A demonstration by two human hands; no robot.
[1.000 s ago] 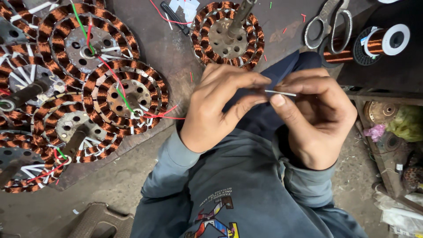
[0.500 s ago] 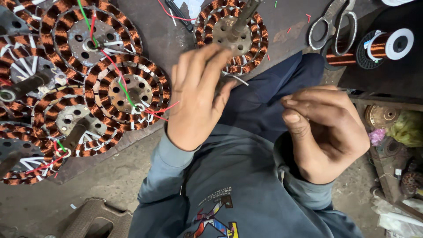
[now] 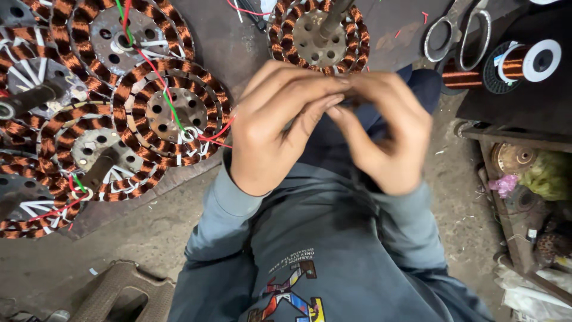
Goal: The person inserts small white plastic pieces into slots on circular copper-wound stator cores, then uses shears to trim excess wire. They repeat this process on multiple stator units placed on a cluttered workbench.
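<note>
My left hand (image 3: 277,128) and my right hand (image 3: 390,140) meet fingertip to fingertip above my lap, just below a round stator (image 3: 319,36) wound with copper coils. Both sets of fingers are pinched together on something small. The thin pale strand seen a moment ago is hidden between them. My grey-blue sleeves and dark trousers fill the space under the hands.
Several copper-wound stators (image 3: 170,113) with red and green leads lie at the left on a dark board. Scissors (image 3: 456,33) and a spool of copper wire (image 3: 527,59) sit at the top right. A cluttered shelf (image 3: 524,173) stands at the right, a stool (image 3: 119,292) at bottom left.
My left hand lifted away toward the stator with its fingers spread, then came back. Both hands are now joined again, higher and closer to the stator than before.
</note>
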